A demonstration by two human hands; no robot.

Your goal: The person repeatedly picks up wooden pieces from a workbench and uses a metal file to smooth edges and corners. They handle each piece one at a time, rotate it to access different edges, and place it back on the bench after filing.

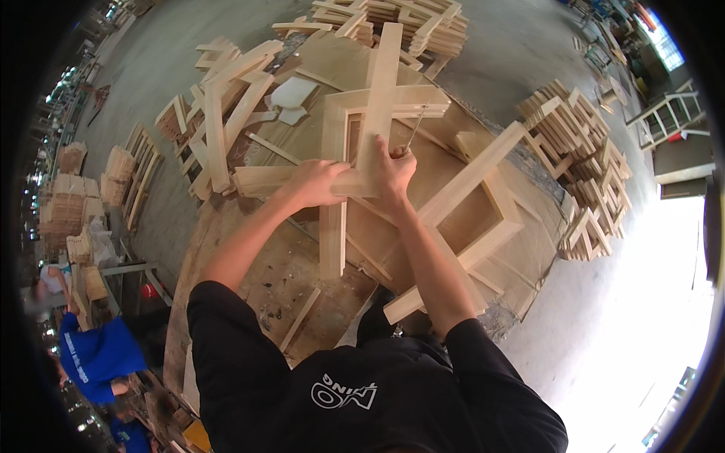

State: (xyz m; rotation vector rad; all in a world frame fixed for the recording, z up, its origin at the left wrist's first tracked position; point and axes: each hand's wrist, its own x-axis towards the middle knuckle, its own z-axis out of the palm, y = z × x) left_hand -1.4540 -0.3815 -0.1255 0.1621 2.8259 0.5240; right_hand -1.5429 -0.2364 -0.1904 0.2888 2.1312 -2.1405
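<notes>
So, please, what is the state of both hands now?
Left hand: closed on the L-shaped wooden piece.
Right hand: closed on it too, holding a thin tool.

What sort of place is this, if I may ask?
Probably a woodworking workshop, perhaps a furniture factory: piles of wooden pieces on the grey floor, a stained worktable, and pale wooden boards held in the left hand and right hand.

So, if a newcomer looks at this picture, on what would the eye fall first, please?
Probably on the pale, L-shaped wooden piece near the upper middle, with the left hand and right hand at its corner. Next comes the white glare on the right, below a pile of pale, angled wooden frames. At lower left, a person in a blue shirt stands out.
</notes>
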